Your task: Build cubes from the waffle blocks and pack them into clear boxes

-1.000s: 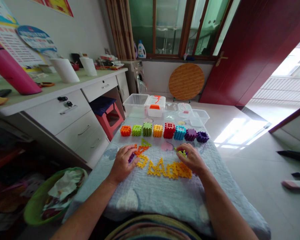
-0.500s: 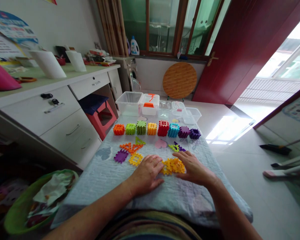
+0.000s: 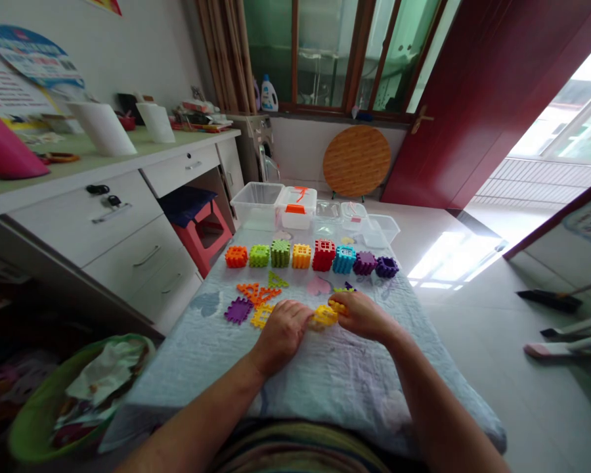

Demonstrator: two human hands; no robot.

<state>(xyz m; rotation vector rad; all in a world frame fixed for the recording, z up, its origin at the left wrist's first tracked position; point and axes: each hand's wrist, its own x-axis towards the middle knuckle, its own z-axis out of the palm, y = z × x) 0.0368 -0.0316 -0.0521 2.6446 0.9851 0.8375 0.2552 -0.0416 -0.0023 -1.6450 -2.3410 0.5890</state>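
My left hand is closed, its fingertips and thumb pinching the left edge of a yellow interlocking building panel just above the table. My right hand is closed on another yellow building panel at the right of the first one. The fingers cover parts of both panels. Left of my left hand, partly behind it, lies a flat yellow window panel. Beside it are a purple square panel and orange triangle panels. A green triangle panel lies farther back.
A row of assembled cubes, from an orange one to a dark purple one, crosses the cloth-covered table. Clear plastic boxes stand at its far edge. A green basket is at the lower left; a pink stool stands left.
My hands have closed on the yellow panels, which were in a pile on the table. The right hand has moved left and turned inward. The view has shifted slightly.
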